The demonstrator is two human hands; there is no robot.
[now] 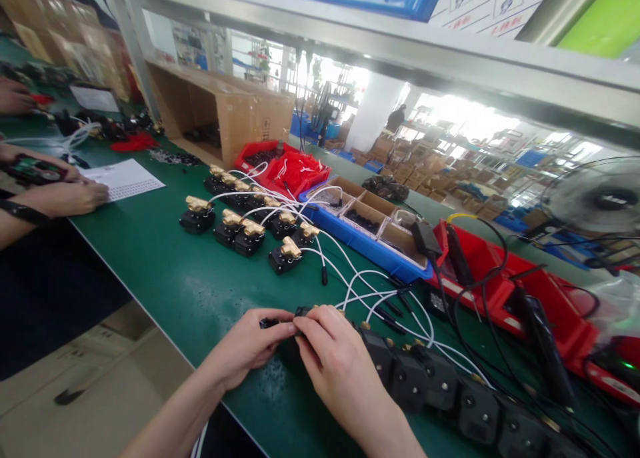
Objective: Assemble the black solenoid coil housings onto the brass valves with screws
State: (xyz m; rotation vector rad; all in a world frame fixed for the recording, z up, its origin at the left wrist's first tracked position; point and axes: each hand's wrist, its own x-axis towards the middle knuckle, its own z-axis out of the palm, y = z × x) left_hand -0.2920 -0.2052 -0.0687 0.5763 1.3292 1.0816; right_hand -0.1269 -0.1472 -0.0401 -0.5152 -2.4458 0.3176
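Note:
My left hand [250,345] is closed, thumb and fingers pinched, with a small black part [269,323] showing between them. My right hand [343,365] closes over the top of a black boxy part [302,311], most of which the fingers hide. The two hands meet at their fingertips, just above the green table near its front edge. Right of my right hand runs a row of black boxy units [433,375] with white cables [373,275]. Farther back stand several black units with brass valve bodies [285,255] on top.
Behind the valves are a red bin [305,171] of red pieces and a blue divided tray [360,235]. Red bins [550,318] with black cords line the back right. An open cardboard box [230,118] stands back left. A co-worker's hand [83,195] rests by a paper sheet [133,178].

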